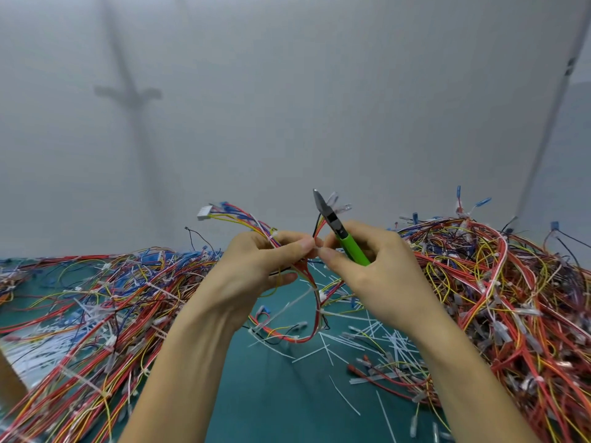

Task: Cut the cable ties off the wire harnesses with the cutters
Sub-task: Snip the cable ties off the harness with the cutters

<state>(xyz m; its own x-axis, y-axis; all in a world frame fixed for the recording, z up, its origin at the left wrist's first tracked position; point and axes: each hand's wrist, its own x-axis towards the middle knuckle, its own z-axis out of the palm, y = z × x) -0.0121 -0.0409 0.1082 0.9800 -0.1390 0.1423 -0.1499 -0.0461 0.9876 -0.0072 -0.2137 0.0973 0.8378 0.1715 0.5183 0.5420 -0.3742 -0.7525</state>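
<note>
1. You are holding one harness (pixel 256 223) up over the mat, about mid-frame, between your two hands. Its red, yellow and white wires are fanning up and left to a white connector (pixel 204 213), and a loop of it is hanging down to the mat beneath your hands.
2. Your left hand (pixel 256 276) is gripping that harness, thumb and forefinger curled round the bundle. A white tie (pixel 273 235) is sitting on the wires just above that forefinger.
3. Your right hand (pixel 377 276) is clasping the cutters (pixel 339 233). The green handles are tucked into the palm under curled fingers, and the blades are pointing up and slightly left, looking closed.
4. Your right thumb and forefinger are meeting your left fingertips at the bundle and pinching something small and white there; whether it is a tie, I cannot tell.
5. The blades are rising above that pinch, with a few wires passing just behind them.
6. Cut ties (pixel 367 342) are lying scattered on the green mat (pixel 271 404), below and to the right of your hands.
7. Heaps of tangled harnesses are flanking you: a left pile (pixel 96 298) spreading low, and a right pile (pixel 511 298) standing taller.
8. A grey wall (pixel 319 91) is filling the background, with a blurred shadow (pixel 131 94) falling across it.
</note>
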